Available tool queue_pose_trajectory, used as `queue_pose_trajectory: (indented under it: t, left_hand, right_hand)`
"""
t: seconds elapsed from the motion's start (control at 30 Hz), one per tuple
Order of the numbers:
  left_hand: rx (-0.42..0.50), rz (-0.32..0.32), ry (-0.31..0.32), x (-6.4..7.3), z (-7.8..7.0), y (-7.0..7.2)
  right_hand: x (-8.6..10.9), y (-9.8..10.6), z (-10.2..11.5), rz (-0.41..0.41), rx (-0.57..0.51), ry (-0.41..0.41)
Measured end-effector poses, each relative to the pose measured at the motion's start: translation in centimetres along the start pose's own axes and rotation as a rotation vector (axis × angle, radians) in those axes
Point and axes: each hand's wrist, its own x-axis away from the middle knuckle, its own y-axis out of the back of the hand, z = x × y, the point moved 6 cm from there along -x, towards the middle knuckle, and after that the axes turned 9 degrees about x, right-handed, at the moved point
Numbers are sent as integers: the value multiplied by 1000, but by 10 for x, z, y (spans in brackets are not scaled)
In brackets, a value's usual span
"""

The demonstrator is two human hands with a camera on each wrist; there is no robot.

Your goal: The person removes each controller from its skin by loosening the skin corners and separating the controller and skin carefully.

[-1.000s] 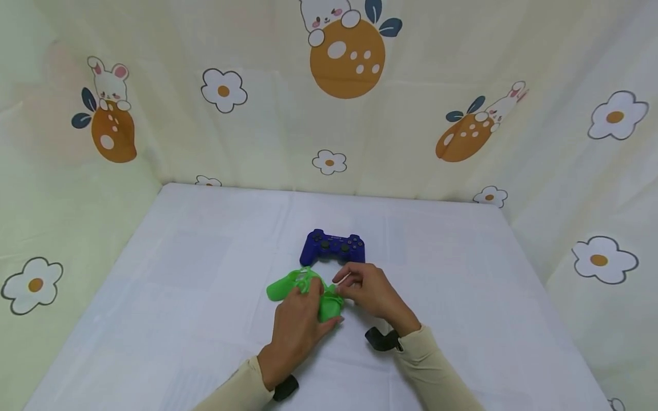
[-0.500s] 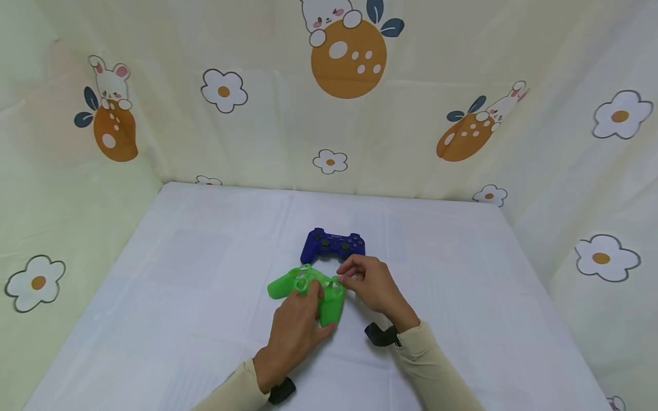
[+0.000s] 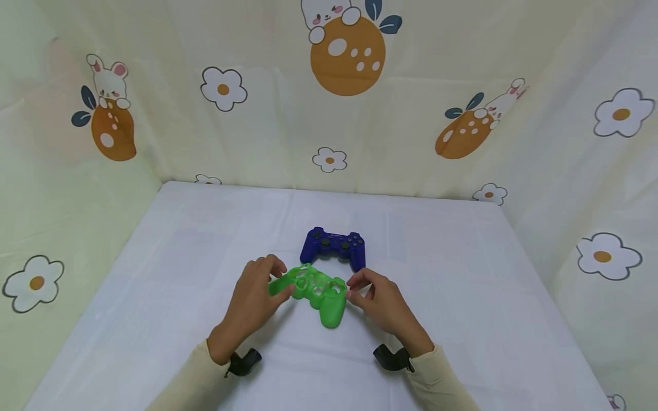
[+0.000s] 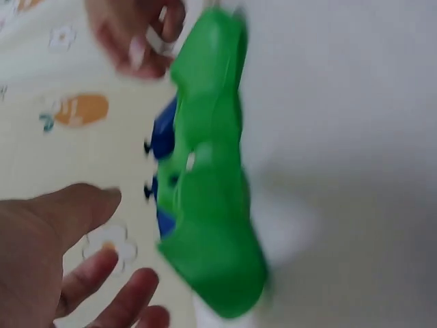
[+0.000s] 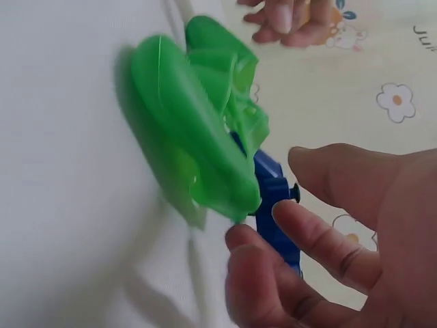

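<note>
A green silicone controller cover (image 3: 333, 311) lies face up on the white table, its holes showing and its body looking hollow. Just behind it is a blue game controller (image 3: 335, 243), partly hidden by the cover in both wrist views. At the cover's left grip, my left hand (image 3: 253, 295) hovers with thumb and fingers spread; the left wrist view shows them apart from the green cover (image 4: 213, 198). By the right edge is my right hand (image 3: 386, 305), fingers loosely bent. In the right wrist view its fingertips are close to the cover (image 5: 184, 116), without a pinch; contact is unclear.
White cloth covers the table (image 3: 205, 240). A patterned curtain (image 3: 267, 137) with flowers and rabbits rises behind it and along both sides. Black wrist cameras sit on the left wrist (image 3: 244, 362) and right wrist (image 3: 392, 358).
My left hand has let go of the cover's right grip and moved left to its left grip. The crumpled right side now lies spread out. My right hand has shifted slightly right and down.
</note>
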Motion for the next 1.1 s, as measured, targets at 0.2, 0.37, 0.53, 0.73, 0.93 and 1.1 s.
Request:
queue_pose_trajectory:
  t: [0.2,0.37,0.53,0.73,0.93,1.1]
  left_hand:
    - [83,193,55,-21,23,5]
    - [143,409,39,-31,35,1]
    - [161,531,24,-38,41,-4]
    - [207,560,37,-45,45,-12]
    - [252,474,137,-44,50,-18]
    - [288,449,191,-39,51,-22]
  right_hand:
    - [12,-5,3,85,-66,22]
    - [19,-11,7,180,-63,51]
    - [21,-17,11,229,-97,77]
    - [16,-26,12,179,-108,118]
    - [13,-29,8,171,-205,82]
    - [13,-29,4,208,-308,38]
